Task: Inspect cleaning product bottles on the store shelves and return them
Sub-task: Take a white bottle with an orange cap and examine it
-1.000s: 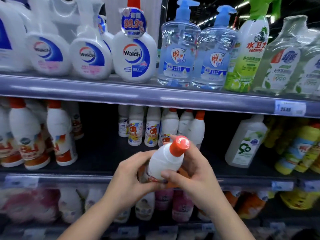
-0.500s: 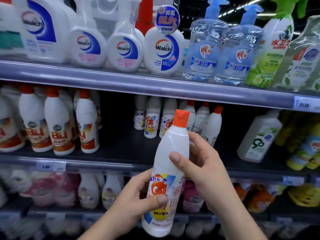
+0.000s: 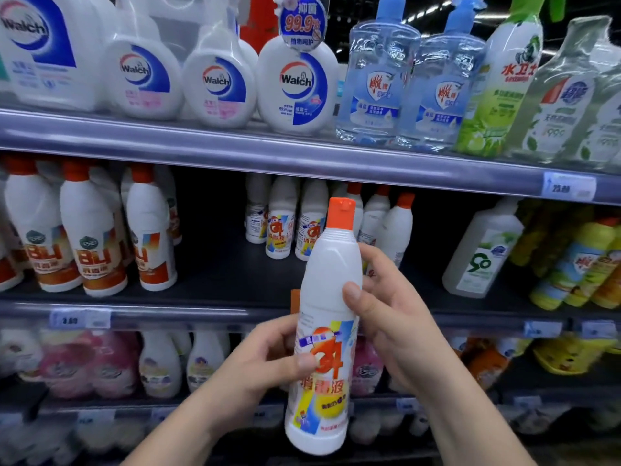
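Logged white disinfectant bottle (image 3: 324,321) upright in mid-air, in front of the middle shelf (image 3: 215,280) and clear of its deck. Noted orange flip cap (image 3: 341,213) on top, apparently shut, and the printed label turned toward the camera.

Noted left hand (image 3: 265,358) gripping the lower body, thumb laid across the label, fingers (image 3: 279,329) curled round the far side. Noted right hand (image 3: 393,317) gripping higher, thumb pressed on the bare white plastic above the label, the rest wrapped behind. Recorded both as closed on the bottle, neither free.

Handling, judged only:
- Saw no denting under either thumb; took the moulded wall as stiff enough for a firm squeeze.
- Could not read fill level through the opaque plastic; assumed sealed stock, so moderately heavy, weight sitting low.
- Rated glossy label and smooth body as somewhat slippery.
- Rated breakage risk low; flagged the cap as the likeliest leak point if dropped.

Picked best hold as a full wrap round the body just below the shoulder taper. Ruled out the cap as a lifting point. Marked likely return spot as the bare deck in front of the matching bottles (image 3: 282,227) at the back of the same shelf, base down.
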{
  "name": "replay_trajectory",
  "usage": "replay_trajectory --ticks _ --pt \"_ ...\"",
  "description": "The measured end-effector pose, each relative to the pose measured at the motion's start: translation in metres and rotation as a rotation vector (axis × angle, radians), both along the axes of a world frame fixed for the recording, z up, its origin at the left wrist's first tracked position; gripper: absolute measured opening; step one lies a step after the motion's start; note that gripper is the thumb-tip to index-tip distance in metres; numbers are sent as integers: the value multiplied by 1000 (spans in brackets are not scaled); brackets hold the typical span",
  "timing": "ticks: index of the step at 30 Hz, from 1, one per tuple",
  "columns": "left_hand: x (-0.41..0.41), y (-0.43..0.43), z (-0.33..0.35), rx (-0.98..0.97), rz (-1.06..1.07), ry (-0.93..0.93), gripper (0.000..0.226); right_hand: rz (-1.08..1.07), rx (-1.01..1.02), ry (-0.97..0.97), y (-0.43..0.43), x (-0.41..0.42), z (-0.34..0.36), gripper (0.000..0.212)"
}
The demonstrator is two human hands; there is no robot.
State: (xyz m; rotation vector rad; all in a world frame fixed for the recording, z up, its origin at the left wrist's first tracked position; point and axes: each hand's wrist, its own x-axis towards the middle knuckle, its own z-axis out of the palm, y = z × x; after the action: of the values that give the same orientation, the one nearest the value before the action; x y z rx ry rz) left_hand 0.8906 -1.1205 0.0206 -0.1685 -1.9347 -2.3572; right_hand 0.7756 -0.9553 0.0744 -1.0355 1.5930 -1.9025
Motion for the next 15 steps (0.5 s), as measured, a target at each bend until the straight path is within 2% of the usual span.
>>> replay_trajectory --ticks 3,5,8,12,15 --pt "-7 14 5 -101 231 20 55 -130 24 23 -2 -3 -9 57" --pt "-12 24 7 -285 460 9 55 -186 86 104 -4 -4 -13 66" --pt "-14 36 12 -512 675 -7 57 -207 29 10 -6 -8 -18 61" --pt "-15 37 19 -638 715 -11 67 -128 -100 -133 -8 -12 -19 51" --pt "-11 31 22 -559 627 -4 62 -47 -157 -211 -10 -14 -18 42"
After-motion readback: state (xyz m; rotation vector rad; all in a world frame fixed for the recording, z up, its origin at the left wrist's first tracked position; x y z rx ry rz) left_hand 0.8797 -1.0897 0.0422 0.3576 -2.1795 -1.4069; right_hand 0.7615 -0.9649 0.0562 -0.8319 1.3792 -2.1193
